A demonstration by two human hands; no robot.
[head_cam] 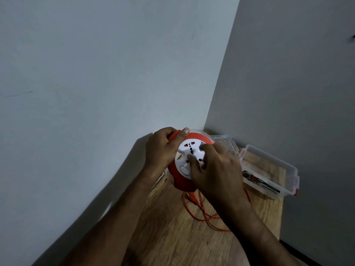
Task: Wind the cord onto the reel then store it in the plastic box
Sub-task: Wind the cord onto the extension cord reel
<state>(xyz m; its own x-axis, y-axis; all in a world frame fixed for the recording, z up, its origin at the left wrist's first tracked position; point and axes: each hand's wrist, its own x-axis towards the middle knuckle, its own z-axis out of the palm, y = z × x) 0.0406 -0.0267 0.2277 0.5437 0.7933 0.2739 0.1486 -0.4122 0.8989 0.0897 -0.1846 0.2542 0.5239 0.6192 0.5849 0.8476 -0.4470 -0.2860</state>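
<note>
Two walls meet in a corner ahead of me, both plain pale grey, and a wooden table (172, 237) with a warm grain is pushed right into that corner. From my head view I see the left wall in brighter light and the right one in shade, with a small dark mark high on the right wall near the frame edge. My arms cast a long shadow on the left wall.

I have the reel (184, 181) lifted above the table's far end, tilted so its white socket face looks up at me, with an orange casing around it. My left hand (160, 150) grips the orange handle at the reel's top, fingers curled round it and the thumb laid across the top. My right hand (213, 169) rests on the white face with fingers bent, their tips pressing on the socket plate; I cannot tell whether they hook anything there.

The cord (203, 215) hangs from under the reel and lies in loose orange loops on the wood, partly hidden under my right forearm. The plastic box (269, 169) sits open on the table's far right, against the right wall, clear with red latches; its lid lies behind it toward the corner, and some dark items inside are too blurred to name
</note>
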